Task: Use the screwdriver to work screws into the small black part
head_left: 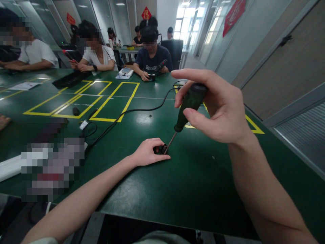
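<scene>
My right hand [215,105] is closed round the dark green handle of a screwdriver [189,106], thumb on one side and fingers on the other. The screwdriver leans, its thin metal shaft running down and to the left. Its tip meets a small black part [164,148] with a round opening, and the exact contact point is too small to make out. My left hand [149,152] lies low on the green table [132,193] and pinches that part between thumb and fingers. The fingers hide much of the part, so its kind is unclear.
A black cable [142,110] crosses the table behind my left hand. Yellow tape outlines [127,101] mark the far side. A small black object [75,111] and a blurred-out item [63,162] lie to the left. Several people sit across the table, one holding a dark tool [161,64].
</scene>
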`<state>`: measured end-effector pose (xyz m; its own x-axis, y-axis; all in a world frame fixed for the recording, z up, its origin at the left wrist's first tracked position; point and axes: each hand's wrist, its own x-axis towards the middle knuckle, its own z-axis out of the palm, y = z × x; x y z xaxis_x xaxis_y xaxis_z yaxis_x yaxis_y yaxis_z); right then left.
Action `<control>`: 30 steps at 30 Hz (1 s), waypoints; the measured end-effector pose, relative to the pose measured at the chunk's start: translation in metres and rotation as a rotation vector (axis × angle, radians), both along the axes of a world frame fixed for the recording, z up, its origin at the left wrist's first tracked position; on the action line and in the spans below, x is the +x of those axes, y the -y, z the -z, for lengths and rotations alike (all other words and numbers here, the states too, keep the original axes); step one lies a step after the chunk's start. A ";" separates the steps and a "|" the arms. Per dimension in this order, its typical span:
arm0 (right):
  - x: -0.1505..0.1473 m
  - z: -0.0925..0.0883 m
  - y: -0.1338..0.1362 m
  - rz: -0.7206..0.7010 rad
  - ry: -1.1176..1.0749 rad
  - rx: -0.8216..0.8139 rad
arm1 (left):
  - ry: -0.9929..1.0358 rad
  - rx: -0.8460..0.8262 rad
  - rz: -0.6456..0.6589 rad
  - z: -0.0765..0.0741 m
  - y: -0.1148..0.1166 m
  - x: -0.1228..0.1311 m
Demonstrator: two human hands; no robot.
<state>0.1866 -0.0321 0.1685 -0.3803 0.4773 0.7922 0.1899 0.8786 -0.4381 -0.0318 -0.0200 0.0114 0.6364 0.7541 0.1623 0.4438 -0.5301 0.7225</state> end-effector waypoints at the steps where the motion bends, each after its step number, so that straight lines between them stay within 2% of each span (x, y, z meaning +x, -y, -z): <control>1: 0.000 0.000 0.001 -0.011 0.003 -0.001 | 0.005 0.000 0.002 0.000 0.000 0.000; 8: -0.003 -0.001 0.003 0.109 0.043 0.092 | 0.014 0.007 0.004 0.002 -0.001 0.001; 15: -0.004 -0.002 0.005 0.100 0.024 0.080 | 0.016 -0.001 -0.010 0.002 -0.001 0.001; 21: -0.003 0.000 0.004 0.024 -0.012 0.049 | 0.015 -0.016 -0.018 0.001 0.000 0.002; 30: -0.011 0.007 -0.003 0.102 -0.102 0.001 | 0.034 -0.054 -0.052 0.000 0.000 0.004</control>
<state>0.1754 -0.0295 0.1613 -0.2469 0.5085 0.8249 0.2329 0.8574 -0.4589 -0.0281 -0.0205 0.0116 0.5909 0.7942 0.1414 0.4443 -0.4667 0.7647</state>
